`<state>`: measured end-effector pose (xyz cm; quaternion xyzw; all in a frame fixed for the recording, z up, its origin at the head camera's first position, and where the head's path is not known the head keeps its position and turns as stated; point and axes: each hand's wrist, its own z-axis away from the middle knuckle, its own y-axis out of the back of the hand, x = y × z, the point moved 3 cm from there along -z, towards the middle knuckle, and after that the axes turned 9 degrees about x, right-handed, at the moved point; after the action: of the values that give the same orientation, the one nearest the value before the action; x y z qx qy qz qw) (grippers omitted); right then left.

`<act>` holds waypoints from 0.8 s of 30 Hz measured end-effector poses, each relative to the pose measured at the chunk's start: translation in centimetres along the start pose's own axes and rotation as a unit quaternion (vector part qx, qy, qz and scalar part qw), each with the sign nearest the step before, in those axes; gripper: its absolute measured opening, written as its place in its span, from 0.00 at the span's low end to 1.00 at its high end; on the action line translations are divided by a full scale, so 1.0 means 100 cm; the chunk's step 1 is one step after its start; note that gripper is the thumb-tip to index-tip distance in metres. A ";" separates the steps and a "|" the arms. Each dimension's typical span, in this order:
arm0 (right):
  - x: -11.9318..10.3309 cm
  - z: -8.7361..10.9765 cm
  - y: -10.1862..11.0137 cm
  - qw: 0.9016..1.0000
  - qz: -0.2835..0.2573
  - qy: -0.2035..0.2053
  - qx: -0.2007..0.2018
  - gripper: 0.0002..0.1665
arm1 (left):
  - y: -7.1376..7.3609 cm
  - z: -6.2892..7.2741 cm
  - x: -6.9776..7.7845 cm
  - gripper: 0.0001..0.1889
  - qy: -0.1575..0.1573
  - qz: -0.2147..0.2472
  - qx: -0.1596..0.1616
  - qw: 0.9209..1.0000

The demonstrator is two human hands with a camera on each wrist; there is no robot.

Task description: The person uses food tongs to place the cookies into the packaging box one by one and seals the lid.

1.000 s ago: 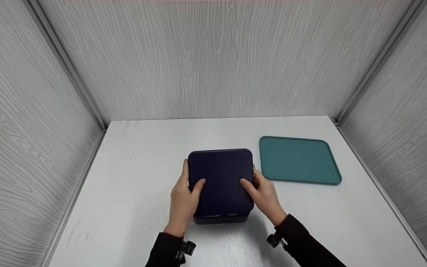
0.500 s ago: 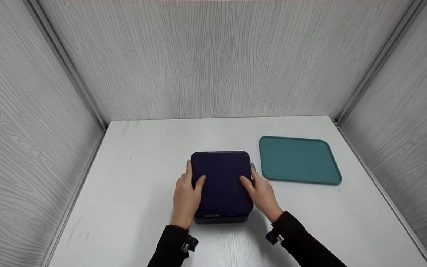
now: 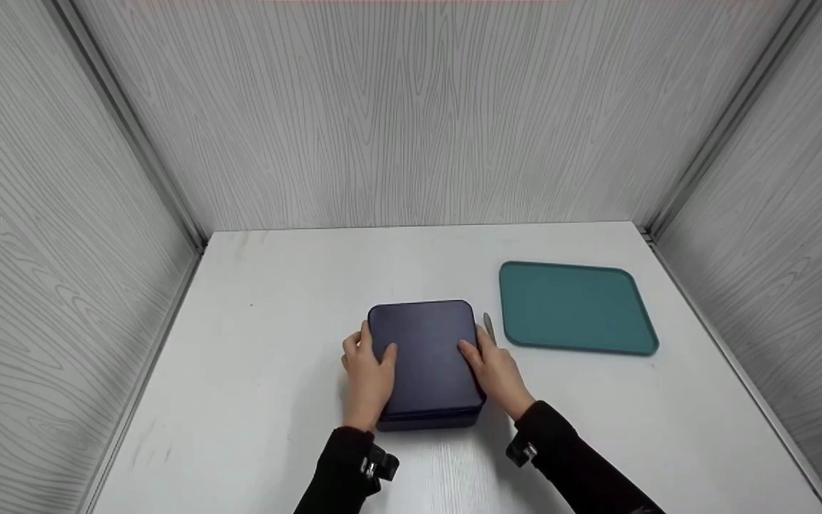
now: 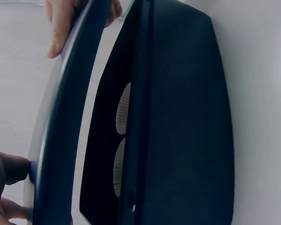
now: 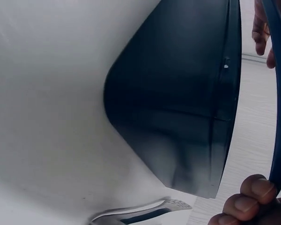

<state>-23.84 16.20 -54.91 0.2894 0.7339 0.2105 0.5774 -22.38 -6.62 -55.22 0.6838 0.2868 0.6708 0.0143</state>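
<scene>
My left hand (image 3: pixel 369 378) and right hand (image 3: pixel 500 375) grip a dark blue square lid (image 3: pixel 424 357) by its left and right sides, thumbs on top. Beneath it stands the matching tin box (image 3: pixel 429 422) on the table. In the left wrist view a gap separates the lid (image 4: pixel 61 122) from the box (image 4: pixel 187 112). Through that gap, pale ridged round pieces (image 4: pixel 123 110) show inside the box; the rest of the inside is hidden. Beside the box, near my right hand, lies a silver metal utensil (image 5: pixel 145 211) with a patterned end; its full shape is cut off.
A teal rectangular tray (image 3: pixel 575 307) lies on the white table (image 3: pixel 275 285) at the right, beyond my right hand. Grey wood-grain panels (image 3: pixel 411 114) rise at the back and both sides.
The lid has come slightly down and nearer to me, held by both hands, and its top looks lighter. More of the silver utensil shows to the right of the box.
</scene>
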 end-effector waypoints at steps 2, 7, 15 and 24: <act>0.001 0.000 -0.002 1.000 0.008 -0.006 -0.006 0.32 | -0.001 -0.002 -0.003 0.37 0.005 -0.006 -0.011 1.000; 0.002 0.001 -0.008 0.999 0.042 -0.007 -0.020 0.32 | -0.005 -0.005 -0.015 0.39 0.024 0.013 -0.051 0.998; 0.004 0.000 -0.013 0.996 0.092 0.000 -0.008 0.27 | -0.009 -0.005 -0.021 0.39 0.070 0.049 -0.078 0.993; 0.013 0.001 -0.018 0.995 0.099 -0.021 -0.023 0.23 | -0.014 -0.005 -0.019 0.38 0.070 0.029 -0.079 0.994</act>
<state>-24.24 15.74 -57.04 0.3516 0.6841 0.2779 0.5755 -23.26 -6.41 -57.42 0.6400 0.2136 0.7375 0.0291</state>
